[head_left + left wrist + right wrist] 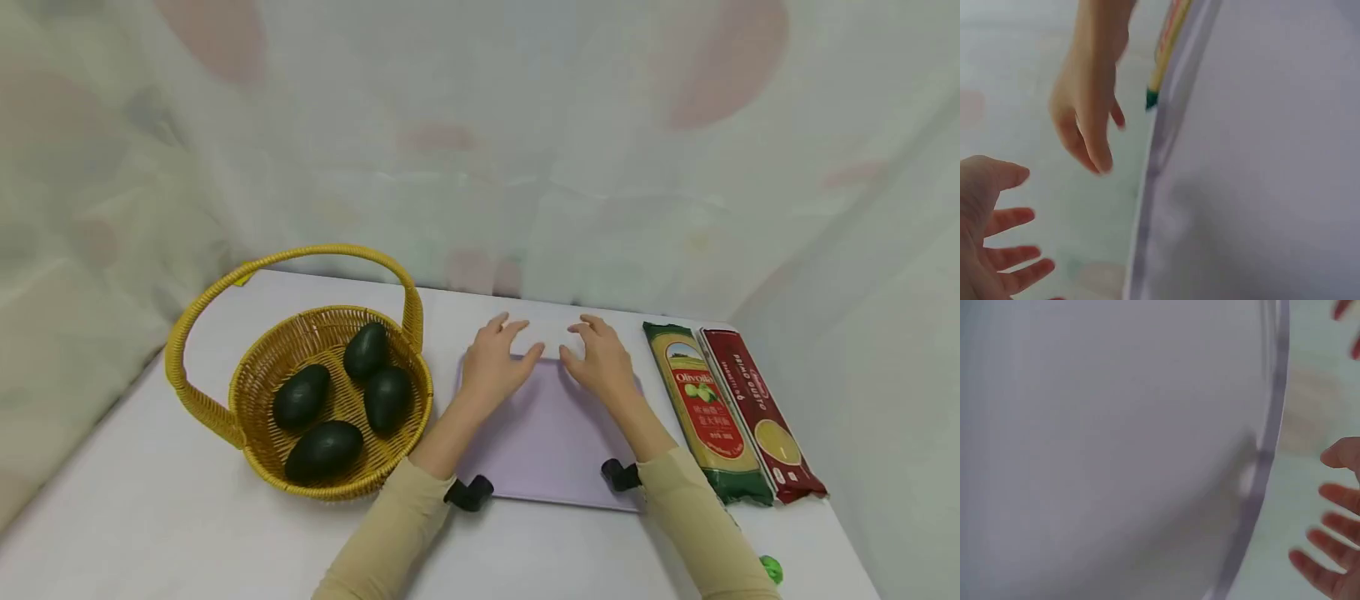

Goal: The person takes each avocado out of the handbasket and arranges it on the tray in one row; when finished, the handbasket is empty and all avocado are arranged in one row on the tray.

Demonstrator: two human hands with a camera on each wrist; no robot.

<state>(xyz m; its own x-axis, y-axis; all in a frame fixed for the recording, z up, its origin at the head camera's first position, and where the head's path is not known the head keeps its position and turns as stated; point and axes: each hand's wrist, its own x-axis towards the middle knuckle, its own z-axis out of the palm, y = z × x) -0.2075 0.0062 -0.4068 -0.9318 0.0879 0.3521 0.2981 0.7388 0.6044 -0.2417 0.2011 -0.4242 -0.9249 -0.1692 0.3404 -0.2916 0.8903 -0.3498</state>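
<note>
Hovering near far edge of tray (555, 442) with left hand (492, 364) and right hand (600, 358), grasping nothing; seeing four avocados (325, 451) in basket (347, 405).

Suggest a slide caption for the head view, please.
Empty left grip and right grip by lilac tray, between avocados and pasta packets.

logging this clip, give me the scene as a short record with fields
tray: pale purple, on the table
basket: yellow, handled, left of the tray
avocados: four, dark green, inside the basket
pasta packets: two, side by side, right of the tray
left hand: holding nothing, fingers apart, near the tray's far edge
right hand: holding nothing, fingers apart, near the tray's far edge
</note>
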